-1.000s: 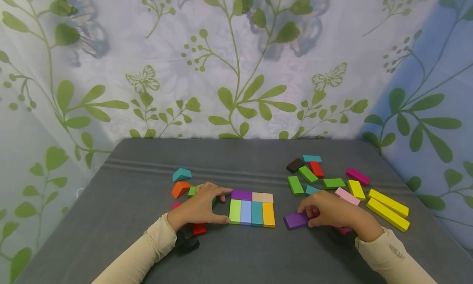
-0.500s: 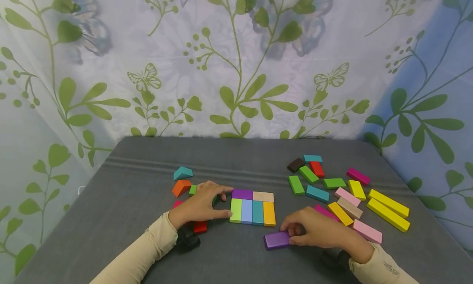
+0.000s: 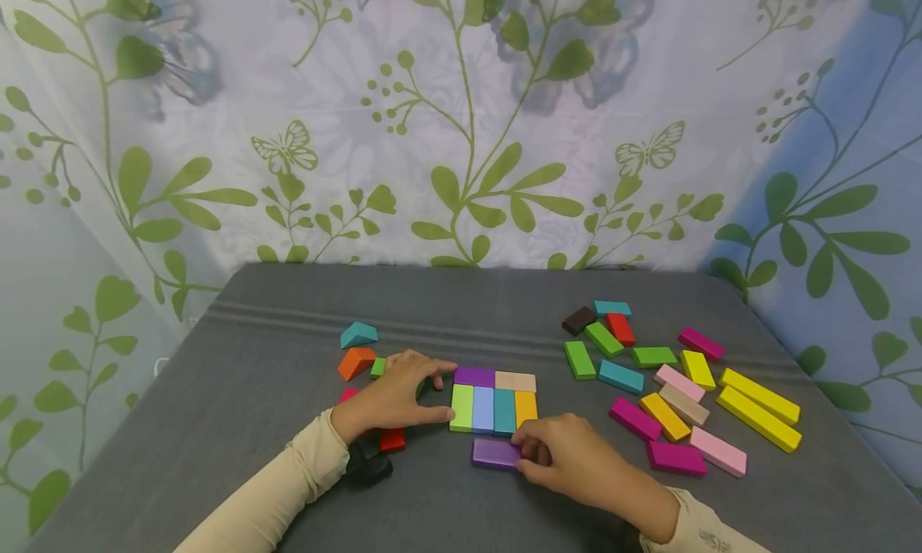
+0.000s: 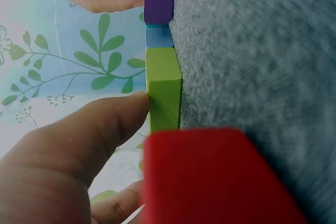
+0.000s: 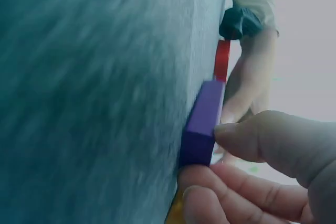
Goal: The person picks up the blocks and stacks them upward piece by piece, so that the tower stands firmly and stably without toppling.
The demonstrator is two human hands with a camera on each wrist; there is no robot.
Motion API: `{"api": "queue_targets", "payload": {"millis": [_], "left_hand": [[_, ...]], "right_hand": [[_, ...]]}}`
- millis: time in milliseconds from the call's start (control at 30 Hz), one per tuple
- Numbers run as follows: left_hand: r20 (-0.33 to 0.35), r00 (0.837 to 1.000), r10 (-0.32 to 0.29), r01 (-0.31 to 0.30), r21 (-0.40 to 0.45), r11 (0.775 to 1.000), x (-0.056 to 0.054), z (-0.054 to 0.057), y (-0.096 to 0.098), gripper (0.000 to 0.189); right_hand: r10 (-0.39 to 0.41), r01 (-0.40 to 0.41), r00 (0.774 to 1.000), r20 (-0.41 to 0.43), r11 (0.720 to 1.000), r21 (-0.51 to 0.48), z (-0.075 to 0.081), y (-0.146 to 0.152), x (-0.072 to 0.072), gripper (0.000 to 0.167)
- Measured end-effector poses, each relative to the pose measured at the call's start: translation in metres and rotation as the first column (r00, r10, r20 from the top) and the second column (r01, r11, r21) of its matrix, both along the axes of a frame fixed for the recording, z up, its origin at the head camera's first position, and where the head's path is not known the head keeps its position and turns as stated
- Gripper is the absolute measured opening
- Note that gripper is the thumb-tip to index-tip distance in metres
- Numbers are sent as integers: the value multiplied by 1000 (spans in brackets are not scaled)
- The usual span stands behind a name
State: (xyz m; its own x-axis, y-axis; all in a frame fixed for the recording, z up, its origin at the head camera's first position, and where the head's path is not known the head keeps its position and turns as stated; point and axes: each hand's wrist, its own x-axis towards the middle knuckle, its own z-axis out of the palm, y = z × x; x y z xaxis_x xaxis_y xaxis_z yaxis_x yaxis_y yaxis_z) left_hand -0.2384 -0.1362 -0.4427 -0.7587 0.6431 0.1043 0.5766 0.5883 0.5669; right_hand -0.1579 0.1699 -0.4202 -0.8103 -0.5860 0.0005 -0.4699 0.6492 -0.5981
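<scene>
My right hand (image 3: 572, 461) pinches a purple block (image 3: 495, 453) by its right end, just in front of a flat group of blocks. That group has a lime green block (image 3: 462, 409), a light blue one (image 3: 483, 410), a teal one (image 3: 504, 411) and a yellow-orange one (image 3: 527, 406) side by side. Behind them lie another purple block (image 3: 475, 377) and a beige block (image 3: 515, 382). At the group's left side rests my left hand (image 3: 399, 389), fingers spread, its thumb touching the lime green block in the left wrist view. The right wrist view shows thumb and fingers at the purple block's end (image 5: 198, 145).
Right of the group, loose blocks lie scattered, among them a magenta block (image 3: 677, 458), a pink block (image 3: 718, 451) and long yellow bars (image 3: 759, 418). Around my left hand are a red block (image 3: 392, 439), an orange block (image 3: 356, 363) and a teal block (image 3: 358, 334).
My right hand has carried the purple block leftward from beside the loose blocks to the front of the group. The left hand has stayed at the group's left side.
</scene>
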Motion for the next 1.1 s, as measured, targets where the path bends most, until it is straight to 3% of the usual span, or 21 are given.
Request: {"api": "queue_targets", "payload": {"millis": [333, 700, 933, 1100], "left_hand": [[-2, 1000, -4, 4, 6, 1000, -1, -1, 0, 65], [-6, 1000, -3, 3, 0, 1000, -1, -1, 0, 66], [11, 1000, 4, -4, -9, 1000, -1, -2, 0, 81], [23, 1000, -5, 5, -3, 1000, -2, -2, 0, 84]], "right_hand": [[13, 15, 980, -198, 990, 142, 6, -31, -1, 21], [13, 33, 951, -308, 989, 145, 4, -42, -6, 19], [14, 31, 943, -332, 991, 130, 3, -42, -6, 20], [14, 18, 960, -281, 994, 111, 4, -39, -10, 19]]}}
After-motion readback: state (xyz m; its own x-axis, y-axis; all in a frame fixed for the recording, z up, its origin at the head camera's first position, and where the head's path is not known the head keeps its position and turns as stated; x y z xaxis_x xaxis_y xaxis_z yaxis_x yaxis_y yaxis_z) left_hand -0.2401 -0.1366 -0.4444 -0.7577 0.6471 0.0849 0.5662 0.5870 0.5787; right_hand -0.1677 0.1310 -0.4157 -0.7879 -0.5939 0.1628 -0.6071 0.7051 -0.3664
